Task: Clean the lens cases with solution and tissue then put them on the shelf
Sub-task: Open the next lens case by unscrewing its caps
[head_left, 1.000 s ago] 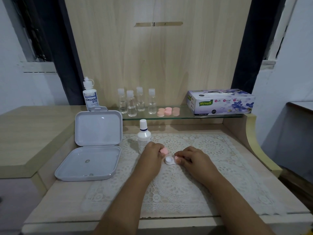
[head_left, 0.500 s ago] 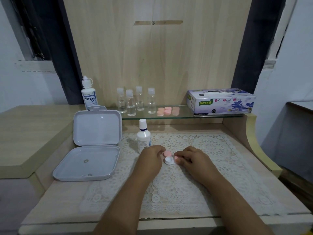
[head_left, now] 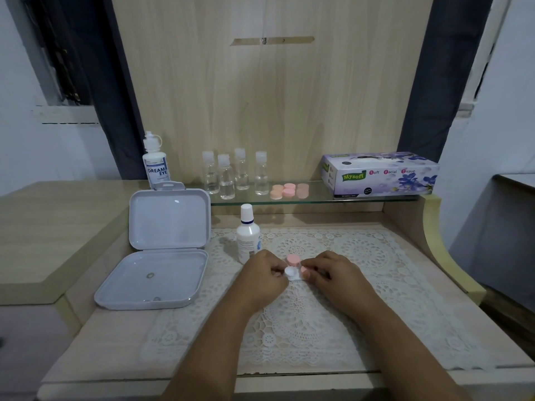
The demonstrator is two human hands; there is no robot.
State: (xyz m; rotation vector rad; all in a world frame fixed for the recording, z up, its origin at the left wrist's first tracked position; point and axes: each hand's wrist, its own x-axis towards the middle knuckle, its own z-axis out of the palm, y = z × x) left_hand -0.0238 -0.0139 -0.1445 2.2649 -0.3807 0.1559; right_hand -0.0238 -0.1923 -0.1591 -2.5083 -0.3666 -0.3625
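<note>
On the lace mat (head_left: 362,256), my left hand (head_left: 265,280) and right hand (head_left: 335,274) both pinch the white lens case (head_left: 291,274) between them; a loose pink cap (head_left: 293,259) sits just behind it.

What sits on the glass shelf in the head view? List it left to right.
Dream Eye bottle → four clear small bottles → pink lens cases → tissue box.
</note>
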